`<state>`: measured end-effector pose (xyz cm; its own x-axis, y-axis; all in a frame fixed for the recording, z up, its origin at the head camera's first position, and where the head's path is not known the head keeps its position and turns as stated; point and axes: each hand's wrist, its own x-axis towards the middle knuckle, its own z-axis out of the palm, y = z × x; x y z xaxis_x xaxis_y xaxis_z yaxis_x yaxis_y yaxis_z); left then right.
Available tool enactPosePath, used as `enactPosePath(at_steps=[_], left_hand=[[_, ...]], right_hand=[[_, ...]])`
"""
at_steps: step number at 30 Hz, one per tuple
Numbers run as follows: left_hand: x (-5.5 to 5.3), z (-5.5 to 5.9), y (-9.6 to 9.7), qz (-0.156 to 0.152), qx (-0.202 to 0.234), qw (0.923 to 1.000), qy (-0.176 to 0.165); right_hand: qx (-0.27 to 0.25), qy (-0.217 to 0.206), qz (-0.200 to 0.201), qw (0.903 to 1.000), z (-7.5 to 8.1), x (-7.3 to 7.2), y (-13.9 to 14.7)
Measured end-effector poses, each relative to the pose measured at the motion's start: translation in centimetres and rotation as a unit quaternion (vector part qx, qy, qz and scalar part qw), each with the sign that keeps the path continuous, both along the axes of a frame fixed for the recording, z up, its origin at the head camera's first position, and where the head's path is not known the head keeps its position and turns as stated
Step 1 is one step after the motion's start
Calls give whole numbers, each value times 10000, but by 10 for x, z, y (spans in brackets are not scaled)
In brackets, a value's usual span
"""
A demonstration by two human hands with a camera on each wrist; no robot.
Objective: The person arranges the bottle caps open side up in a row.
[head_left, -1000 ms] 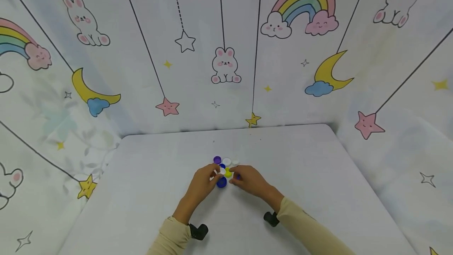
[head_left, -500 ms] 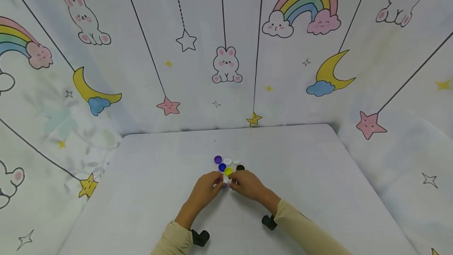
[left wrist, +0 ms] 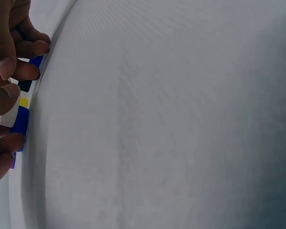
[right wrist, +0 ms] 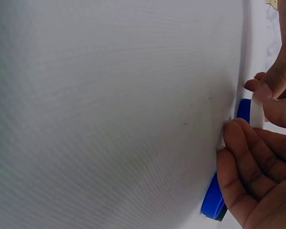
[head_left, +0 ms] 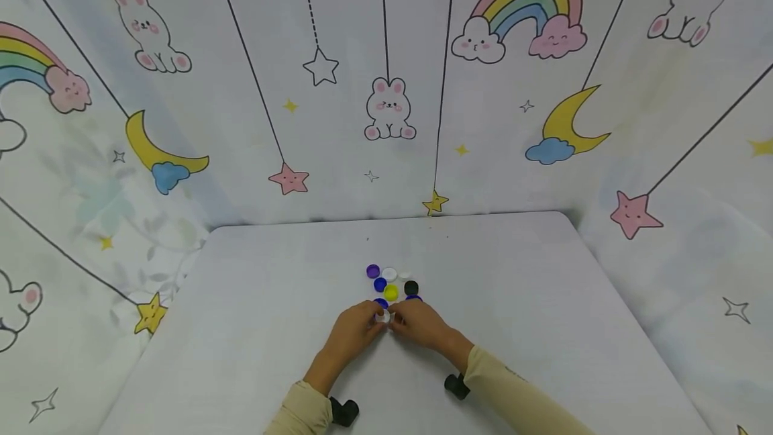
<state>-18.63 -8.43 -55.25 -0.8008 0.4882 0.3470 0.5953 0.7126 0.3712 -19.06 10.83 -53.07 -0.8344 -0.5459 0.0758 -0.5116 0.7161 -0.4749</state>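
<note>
Where both hands meet, a small round white plastic cap (head_left: 383,317) is pinched by the left hand (head_left: 353,331) and right hand (head_left: 423,325) on the grey table (head_left: 241,301), with cartoon-printed cloth walls (head_left: 386,86) behind.

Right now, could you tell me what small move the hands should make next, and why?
Probably set the white cap down beside the other caps. Both the left hand and the right hand pinch it just short of that cluster on the table.

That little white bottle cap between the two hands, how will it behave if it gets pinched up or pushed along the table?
The white cap looks like small rigid plastic, so probably stiff and very light. Flat on the smooth table, it would likely slide rather than tip. On its edge, it could roll away.
</note>
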Motion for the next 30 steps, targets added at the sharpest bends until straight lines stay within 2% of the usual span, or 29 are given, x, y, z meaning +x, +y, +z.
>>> enactPosePath(at_steps=[5,14,22,30], left_hand=[[-1,-1,3,47,-61,9999,117],[1,-2,5,304,-167,9993,160],[9,0,6,302,-322,9988,224],[14,-3,4,221,-354,9984,376]], right_hand=[[-55,48,-3,10000,-1,-1,0],[-41,-146,-186,9997,1,1,-2],[140,-49,-202,9997,3,8,0],[200,33,-129,9997,5,12,0]])
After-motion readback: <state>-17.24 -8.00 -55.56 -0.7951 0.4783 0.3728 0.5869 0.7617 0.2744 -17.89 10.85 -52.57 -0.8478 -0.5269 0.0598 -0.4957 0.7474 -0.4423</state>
